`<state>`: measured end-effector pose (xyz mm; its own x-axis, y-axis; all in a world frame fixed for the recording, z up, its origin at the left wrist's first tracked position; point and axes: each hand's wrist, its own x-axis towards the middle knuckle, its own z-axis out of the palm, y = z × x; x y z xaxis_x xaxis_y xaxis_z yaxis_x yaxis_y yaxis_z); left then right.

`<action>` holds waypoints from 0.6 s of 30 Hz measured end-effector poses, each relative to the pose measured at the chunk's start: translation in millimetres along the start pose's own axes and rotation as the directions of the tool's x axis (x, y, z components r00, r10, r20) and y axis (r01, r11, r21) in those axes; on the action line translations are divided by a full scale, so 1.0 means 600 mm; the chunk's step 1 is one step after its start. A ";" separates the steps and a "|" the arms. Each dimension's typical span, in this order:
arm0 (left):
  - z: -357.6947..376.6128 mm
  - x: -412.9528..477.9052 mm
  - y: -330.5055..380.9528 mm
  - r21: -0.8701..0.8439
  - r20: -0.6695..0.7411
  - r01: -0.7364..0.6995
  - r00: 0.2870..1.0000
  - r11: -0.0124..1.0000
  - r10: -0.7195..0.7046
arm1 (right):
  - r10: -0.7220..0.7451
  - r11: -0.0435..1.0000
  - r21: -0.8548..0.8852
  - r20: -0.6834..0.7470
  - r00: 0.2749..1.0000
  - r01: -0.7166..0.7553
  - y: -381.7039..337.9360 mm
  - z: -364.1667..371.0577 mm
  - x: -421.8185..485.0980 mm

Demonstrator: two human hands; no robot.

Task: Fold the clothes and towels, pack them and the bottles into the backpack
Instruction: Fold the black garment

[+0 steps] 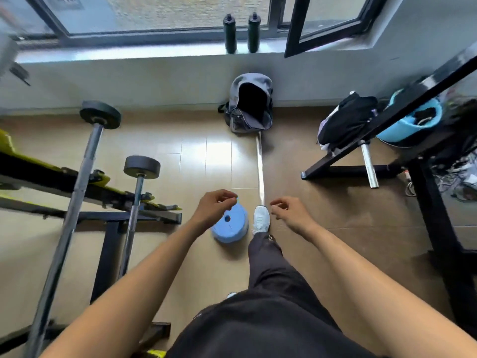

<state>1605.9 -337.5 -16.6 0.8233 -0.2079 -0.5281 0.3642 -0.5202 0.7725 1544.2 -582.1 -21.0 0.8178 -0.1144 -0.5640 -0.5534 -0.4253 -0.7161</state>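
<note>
Our left hand [215,204] and right hand [289,211], fingers loosely curled and empty, extend toward the backpack [250,104], propped open against the upper-centre wall, ready for packing.

A clear strip of tiled floor [206,156] runs toward 12 o'clock to the backpack [249,104] at the wall. Racked barbells [86,161] hem it at 9 o'clock, a black bench frame [356,168] at 3 o'clock; a blue weight plate [232,228] lies just beside the shoe [261,218].
</note>
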 end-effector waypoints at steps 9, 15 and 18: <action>-0.076 0.231 0.161 -0.094 -0.053 0.153 0.986 0.984 -0.159 | -0.053 0.995 -0.072 0.120 0.991 0.062 -0.154 -0.144 0.303; -0.119 0.337 0.212 -0.122 -0.064 0.187 0.979 0.975 -0.196 | -0.067 0.993 -0.088 0.125 0.990 0.078 -0.232 -0.188 0.432; -0.137 0.395 0.235 -0.125 -0.042 0.189 0.980 0.974 -0.196 | -0.071 0.991 -0.102 0.112 0.991 0.082 -0.260 -0.207 0.492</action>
<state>1888.5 -391.9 -3.9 0.7536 -0.0670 -0.6540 0.5649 -0.4428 0.6963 1891.4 -660.7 -24.6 0.8320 0.0173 -0.5545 -0.4653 -0.5227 -0.7144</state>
